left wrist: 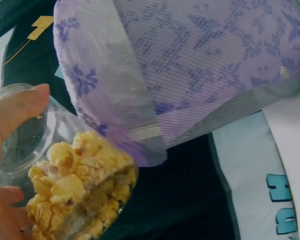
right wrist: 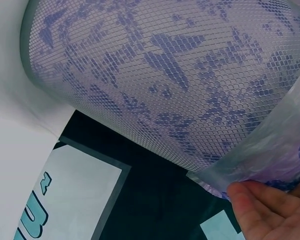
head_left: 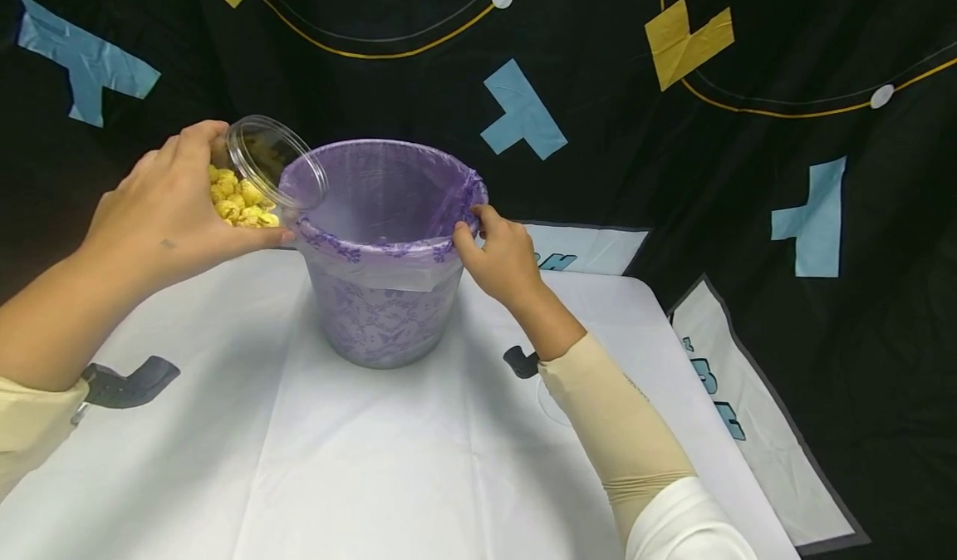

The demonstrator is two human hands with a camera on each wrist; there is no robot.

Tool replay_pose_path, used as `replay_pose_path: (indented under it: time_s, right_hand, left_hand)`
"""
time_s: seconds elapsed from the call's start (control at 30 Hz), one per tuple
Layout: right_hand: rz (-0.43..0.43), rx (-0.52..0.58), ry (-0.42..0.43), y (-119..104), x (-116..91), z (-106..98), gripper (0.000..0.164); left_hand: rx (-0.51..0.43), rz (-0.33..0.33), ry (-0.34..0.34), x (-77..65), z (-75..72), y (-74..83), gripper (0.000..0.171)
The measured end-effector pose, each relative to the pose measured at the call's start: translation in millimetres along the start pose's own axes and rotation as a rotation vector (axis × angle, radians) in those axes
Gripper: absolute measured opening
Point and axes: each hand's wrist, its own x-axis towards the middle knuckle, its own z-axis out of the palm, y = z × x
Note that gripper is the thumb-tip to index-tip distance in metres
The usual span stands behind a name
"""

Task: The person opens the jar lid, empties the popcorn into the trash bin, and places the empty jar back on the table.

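Observation:
My left hand (head_left: 160, 207) grips a clear plastic jar (head_left: 277, 161) of yellow popcorn (head_left: 238, 198). The jar lies tilted, its open mouth facing the bin's left rim, and the popcorn rests along its lower side. In the left wrist view the thumb and fingers wrap around the jar, with popcorn (left wrist: 80, 185) showing through its wall. A mesh waste bin (head_left: 381, 319) stands upright on the table, lined with a purple flower-patterned bag (head_left: 389, 248) folded over its rim. With thumb and fingers, my right hand (head_left: 503, 252) pinches the lined rim at the right. The bin's bottom inside is hidden.
The bin stands on a white-covered table (head_left: 366, 477), toward its far edge. Behind hangs a black cloth (head_left: 419, 95) with blue and yellow tape pieces and cords. White printed sheets (head_left: 748, 427) hang beyond the table's right and far edges.

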Motion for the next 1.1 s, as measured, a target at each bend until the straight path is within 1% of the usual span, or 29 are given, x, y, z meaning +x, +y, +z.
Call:
replay_pose_path:
  time_s: [0.13, 0.27, 0.47, 0.6, 0.83, 1.1]
  right_hand:
    - [-0.006, -0.004, 0.007, 0.1, 1.4, -2.2, 0.052]
    - [-0.001, -0.006, 0.010, 1.0, 2.1, -4.1, 0.052]
    - [0.011, -0.005, 0.012, 2.5, 1.7, -5.1, 0.052]
    - [0.021, -0.015, 0.002, 2.0, 0.9, -4.6, 0.054]
    - [0.018, -0.020, -0.005, -0.2, -0.5, -2.6, 0.055]
    - [0.004, -0.021, 0.002, -1.5, 0.5, -1.7, 0.055]
  left_hand:
    - [0.046, 0.028, -0.025, 4.7, -4.7, 9.9, 0.128]
    - [0.103, 0.077, -0.051, 9.6, -7.4, 21.8, 0.127]
    - [0.187, 0.140, -0.086, 18.7, -7.8, 40.2, 0.126]
    - [0.234, 0.177, -0.097, 22.7, -7.1, 49.0, 0.124]
    - [0.298, 0.256, -0.059, 24.9, -6.6, 56.0, 0.121]
    - [0.336, 0.295, -0.018, 26.2, -7.9, 59.9, 0.117]
